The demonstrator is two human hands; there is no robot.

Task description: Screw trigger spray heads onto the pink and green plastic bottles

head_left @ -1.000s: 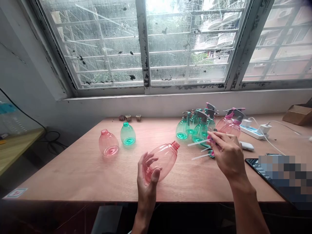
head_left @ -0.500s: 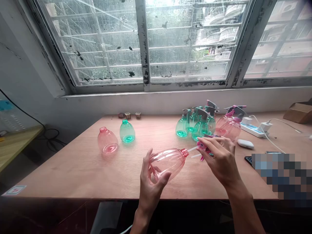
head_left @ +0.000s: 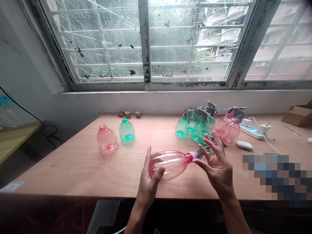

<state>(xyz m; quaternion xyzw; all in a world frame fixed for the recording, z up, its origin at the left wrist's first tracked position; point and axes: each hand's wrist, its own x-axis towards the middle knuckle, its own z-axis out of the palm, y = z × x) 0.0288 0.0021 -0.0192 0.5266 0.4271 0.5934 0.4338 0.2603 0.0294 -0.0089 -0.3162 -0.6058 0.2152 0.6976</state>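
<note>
My left hand [head_left: 149, 182] grips the base of a clear pink bottle [head_left: 169, 164] held on its side over the wooden table [head_left: 73, 169]. A pink and grey spray head [head_left: 195, 154] now sits in the bottle's neck. My right hand [head_left: 215, 161] cups that spray head, thumb under it and the other fingers spread above. A second pink bottle [head_left: 106, 139] and a green bottle [head_left: 127, 130] stand without heads at the left.
Several green spray bottles [head_left: 195, 125] and pink spray bottles [head_left: 229, 126] with heads stand at the back right. A white power strip [head_left: 254, 130] with cables, a white case [head_left: 244, 145], a cardboard box [head_left: 298, 115] and a dark tablet lie at the right. Small cubes [head_left: 129, 114] sit by the wall.
My right hand picked a spray head from the table, fed its tube into the pink bottle's neck and seated it. My left hand turned the bottle level.
</note>
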